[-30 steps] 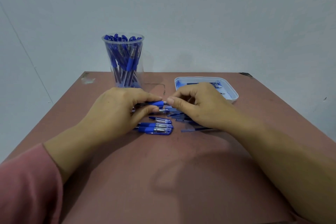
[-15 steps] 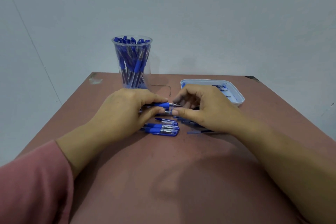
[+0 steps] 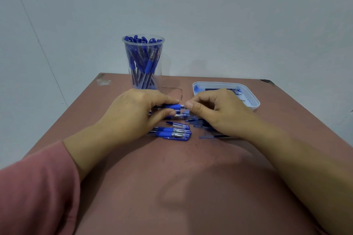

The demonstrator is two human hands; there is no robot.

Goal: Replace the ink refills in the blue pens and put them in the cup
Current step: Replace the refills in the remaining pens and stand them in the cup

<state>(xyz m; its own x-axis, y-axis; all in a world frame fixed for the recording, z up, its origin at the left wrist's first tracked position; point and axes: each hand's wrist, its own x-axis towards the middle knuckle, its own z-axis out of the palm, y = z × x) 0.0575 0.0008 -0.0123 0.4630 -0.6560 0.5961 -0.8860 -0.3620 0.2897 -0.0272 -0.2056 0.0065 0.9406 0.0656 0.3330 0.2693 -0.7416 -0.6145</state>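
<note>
The left hand [image 3: 137,112] grips a blue pen [image 3: 172,106] around its rubber sleeve, thumb below and fingers curled over the top. It holds the pen just above the counter [image 3: 172,177], in front of the cup [image 3: 131,74]. The pen's long axis runs left to right, with the metal tip pointing right, straight at the right hand [image 3: 223,114]. That hand has its fingers curled, and its thumb and forefinger meet right at the tip. Whether they pinch the tip itself or a small piece beside it cannot be told.

The coming move looks to run along the pen's axis: the right hand, already at the tip end, would work or seat the tip and refill while the left steadies the barrel. The cup, packed with finished pens, stands at the far side just beyond the left hand, so that hand is better placed to drop the pen in. More pens [image 3: 172,132] lie near, and a white tray [image 3: 255,104] sits far right.
</note>
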